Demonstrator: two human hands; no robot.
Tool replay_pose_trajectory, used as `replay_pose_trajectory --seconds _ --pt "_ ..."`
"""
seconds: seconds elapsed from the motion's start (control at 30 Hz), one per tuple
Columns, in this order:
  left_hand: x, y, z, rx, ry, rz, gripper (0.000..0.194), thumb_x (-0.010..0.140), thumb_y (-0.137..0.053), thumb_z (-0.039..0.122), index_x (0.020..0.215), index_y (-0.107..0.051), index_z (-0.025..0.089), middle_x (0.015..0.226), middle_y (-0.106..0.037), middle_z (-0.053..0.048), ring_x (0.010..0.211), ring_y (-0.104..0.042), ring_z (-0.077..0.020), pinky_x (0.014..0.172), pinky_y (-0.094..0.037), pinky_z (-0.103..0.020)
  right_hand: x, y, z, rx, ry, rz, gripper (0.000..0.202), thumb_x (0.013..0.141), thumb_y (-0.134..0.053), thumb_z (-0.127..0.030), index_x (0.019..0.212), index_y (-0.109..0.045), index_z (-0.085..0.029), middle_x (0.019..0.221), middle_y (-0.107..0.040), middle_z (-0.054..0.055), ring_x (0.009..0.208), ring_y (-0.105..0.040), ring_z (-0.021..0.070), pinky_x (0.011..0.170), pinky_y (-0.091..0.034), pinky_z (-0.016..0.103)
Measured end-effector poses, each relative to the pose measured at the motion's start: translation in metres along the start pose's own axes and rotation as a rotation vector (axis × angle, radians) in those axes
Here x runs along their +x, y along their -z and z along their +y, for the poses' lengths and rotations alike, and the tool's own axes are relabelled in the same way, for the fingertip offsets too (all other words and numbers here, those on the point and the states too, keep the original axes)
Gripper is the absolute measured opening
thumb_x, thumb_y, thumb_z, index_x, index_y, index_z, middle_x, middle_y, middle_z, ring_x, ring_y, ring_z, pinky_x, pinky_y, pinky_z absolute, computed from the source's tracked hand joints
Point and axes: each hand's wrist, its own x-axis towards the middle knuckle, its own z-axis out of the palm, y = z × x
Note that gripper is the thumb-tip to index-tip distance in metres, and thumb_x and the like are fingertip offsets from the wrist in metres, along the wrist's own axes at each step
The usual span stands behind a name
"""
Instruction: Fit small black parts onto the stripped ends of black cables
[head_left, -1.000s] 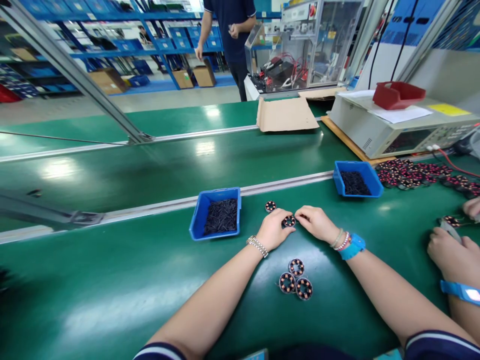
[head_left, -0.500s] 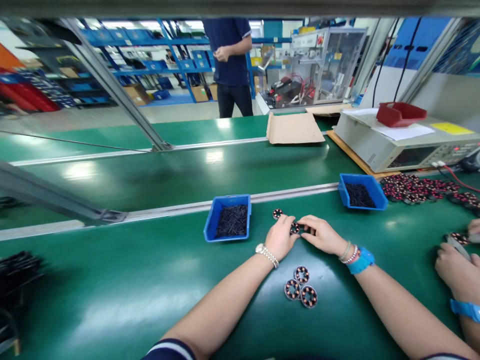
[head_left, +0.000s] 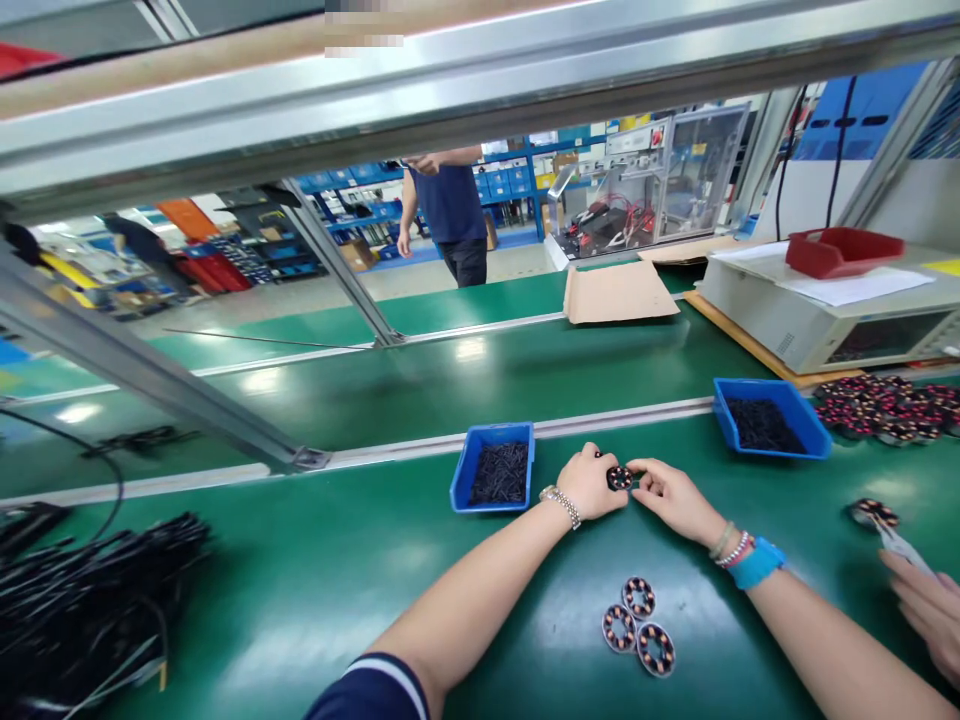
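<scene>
My left hand point(head_left: 591, 484) is closed round a small motor stator point(head_left: 619, 478), a dark ring with copper windings, just above the green bench. My right hand point(head_left: 672, 497) is at the stator's right side, its thumb and forefinger bent together close to the rim. Whatever is between those fingertips is too small to make out. Nearer to me, three more stators point(head_left: 638, 598) lie touching one another on the bench. Left of my left hand stands a blue bin point(head_left: 530, 470) of short black tubes point(head_left: 501, 473).
A second blue bin point(head_left: 814, 445) of black pieces stands right, beside a heap of stators point(head_left: 885, 405). At the right edge a co-worker's hand point(head_left: 930, 610) holds pliers point(head_left: 900, 545) at a stator point(head_left: 874, 513). Black cables point(head_left: 112, 610) are piled left. Metal posts point(head_left: 150, 370) cross the view.
The view has tilted up and swung left, so the scene sits lower and further right. My hands stay around the same stator. The co-worker's pliers now show more clearly.
</scene>
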Motion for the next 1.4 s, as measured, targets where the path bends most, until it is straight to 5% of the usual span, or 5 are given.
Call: replay_pose_trajectory --seconds 0.23,0.4,0.87,1.27,1.4 --pt "0.079 0.081 -0.068 0.14 0.23 -0.033 0.044 0.068 -0.05 0.051 0.105 -0.059 0.027 0.103 -0.058 -0.004 0.094 -0.056 -0.0182 0.083 -0.042 -0.024 0.0 -0.002 0.006 0.027 0.007 0.041 0.029 0.076 -0.047 -0.021 0.105 -0.052 -0.015 0.087 -0.057 0.005 0.063 -0.05 0.0105 0.059 -0.043 0.025" --pt "0.095 0.095 -0.147 0.23 0.432 -0.161 0.039 0.067 -0.054 0.043 0.095 -0.065 0.019 0.095 -0.066 -0.009 0.091 -0.06 -0.0244 0.076 -0.046 -0.028 0.001 -0.004 0.006 0.025 0.025 0.07 0.026 0.076 -0.047 -0.019 0.1 -0.056 -0.016 0.089 -0.058 0.006 0.064 -0.051 0.011 0.059 -0.042 0.025" --pt "-0.006 0.102 -0.175 0.141 0.137 -0.197 0.048 0.076 -0.047 0.041 0.122 -0.047 0.028 0.127 -0.049 0.003 0.115 -0.046 -0.0164 0.098 -0.032 -0.023 0.002 -0.003 0.006 -0.008 0.049 0.082 0.022 0.076 -0.048 -0.021 0.094 -0.059 -0.015 0.085 -0.059 0.005 0.069 -0.053 0.0123 0.065 -0.044 0.026" --pt "-0.108 0.112 -0.24 0.343 0.529 -0.103 0.049 0.075 -0.037 0.009 0.122 -0.047 0.019 0.116 -0.057 -0.008 0.104 -0.054 -0.023 0.089 -0.041 -0.032 -0.035 0.028 -0.045 -0.232 0.147 -0.299 0.017 0.077 -0.048 -0.02 0.082 -0.064 -0.017 0.084 -0.065 0.004 0.076 -0.057 0.0149 0.072 -0.042 0.027" --pt "-0.113 0.122 -0.211 0.459 0.465 0.138 0.048 0.075 -0.039 0.012 0.123 -0.045 0.019 0.128 -0.046 -0.007 0.117 -0.04 -0.0258 0.098 -0.032 -0.04 -0.058 0.024 -0.051 -0.16 0.105 -0.368 0.017 0.075 -0.051 -0.021 0.086 -0.064 -0.018 0.079 -0.065 0.003 0.069 -0.057 0.0139 0.065 -0.042 0.025"
